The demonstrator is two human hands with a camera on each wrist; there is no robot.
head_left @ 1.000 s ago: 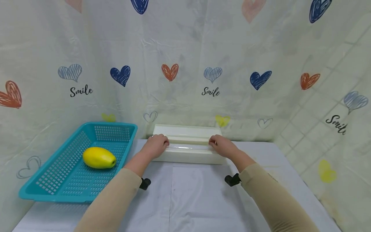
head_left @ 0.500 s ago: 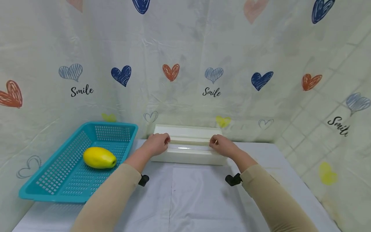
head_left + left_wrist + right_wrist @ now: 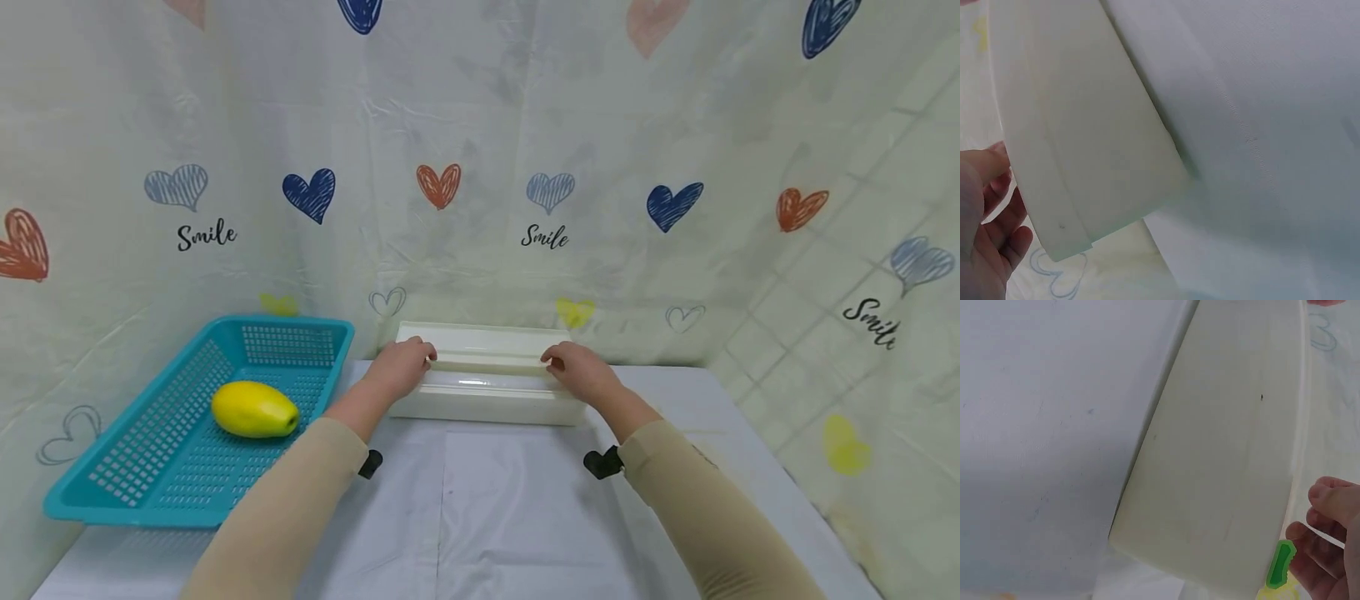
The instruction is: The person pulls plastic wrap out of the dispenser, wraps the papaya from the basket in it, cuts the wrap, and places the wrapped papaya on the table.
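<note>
A long white cling film dispenser (image 3: 495,404) lies at the far side of the table, its lid (image 3: 487,338) raised at the back. A glossy strip of clear cling film (image 3: 474,382) shows along its opening. My left hand (image 3: 402,368) is over the left end, thumb and fingertips pinching the film. Over the right end, my right hand (image 3: 583,372) pinches it too, thumb against forefinger. In the right wrist view, a small green slider (image 3: 1281,565) sits at the dispenser's end, close to the lower fingers. The film between the hands is barely visible.
A blue perforated basket (image 3: 172,500) stands on the left side of the table with a yellow papaya-like fruit (image 3: 255,409) in it. A white cloth (image 3: 510,517) covers the table. Behind hangs a pale curtain (image 3: 480,108) printed with hearts.
Both hands have risen a little and moved slightly back toward the lid. The dispenser, basket and fruit stay in place.
</note>
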